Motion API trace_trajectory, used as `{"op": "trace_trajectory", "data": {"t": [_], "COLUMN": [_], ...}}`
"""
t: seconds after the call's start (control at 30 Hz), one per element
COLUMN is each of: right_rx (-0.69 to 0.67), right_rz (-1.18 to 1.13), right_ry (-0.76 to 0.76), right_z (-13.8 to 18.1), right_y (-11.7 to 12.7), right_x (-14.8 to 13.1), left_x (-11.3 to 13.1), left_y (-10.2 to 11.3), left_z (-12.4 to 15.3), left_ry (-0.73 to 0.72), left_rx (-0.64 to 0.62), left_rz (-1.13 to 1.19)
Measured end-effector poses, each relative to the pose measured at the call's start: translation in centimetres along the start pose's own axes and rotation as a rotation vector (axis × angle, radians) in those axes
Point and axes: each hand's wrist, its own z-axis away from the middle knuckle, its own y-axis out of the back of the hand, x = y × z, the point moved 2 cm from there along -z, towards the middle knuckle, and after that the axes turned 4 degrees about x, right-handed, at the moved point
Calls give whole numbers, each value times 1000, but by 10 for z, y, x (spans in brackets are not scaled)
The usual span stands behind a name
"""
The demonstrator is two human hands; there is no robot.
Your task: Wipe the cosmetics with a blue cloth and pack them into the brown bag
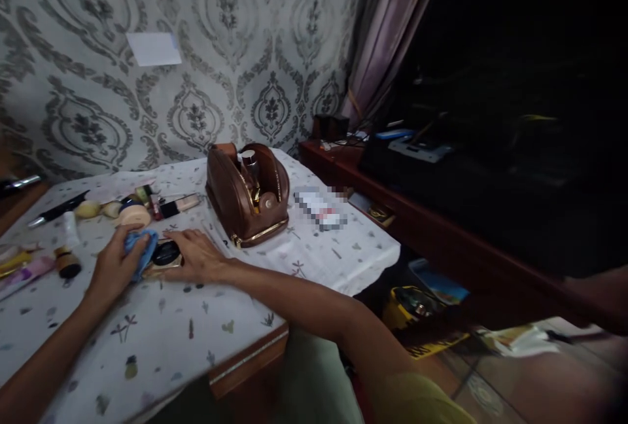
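Note:
My left hand (114,265) is closed on a blue cloth (141,245) and presses it against a dark round compact (165,253) lying on the table. My right hand (199,257) rests flat over the compact's right side, fingers stretched out and holding it down. Behind my hands stands an open brown leather cosmetics bag (245,198) with bottles inside.
The table wears a white patterned cloth (161,339). Several cosmetics lie at the left: a round beige jar (132,214), a small brown bottle (67,264), tubes, a black pen (56,209). A blurred flat packet (320,208) lies right of the bag. A dark wooden shelf (441,234) runs along the right.

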Motion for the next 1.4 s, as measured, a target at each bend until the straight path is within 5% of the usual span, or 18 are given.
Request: {"op": "trace_trajectory", "data": {"t": [0.17, 1.03, 1.4], "right_rx": [89, 168, 254], "right_rz": [-168, -96, -135], "right_ry": [-18, -193, -38], "right_z": [-2, -1, -5], "right_y": [5, 12, 10], "right_x": [5, 6, 13], "left_x": [1, 6, 2], "left_y": [-5, -5, -12], "left_z": [-1, 9, 10], "left_ry": [101, 172, 112], "left_rx": [108, -100, -161], "left_rz": [117, 343, 460]}}
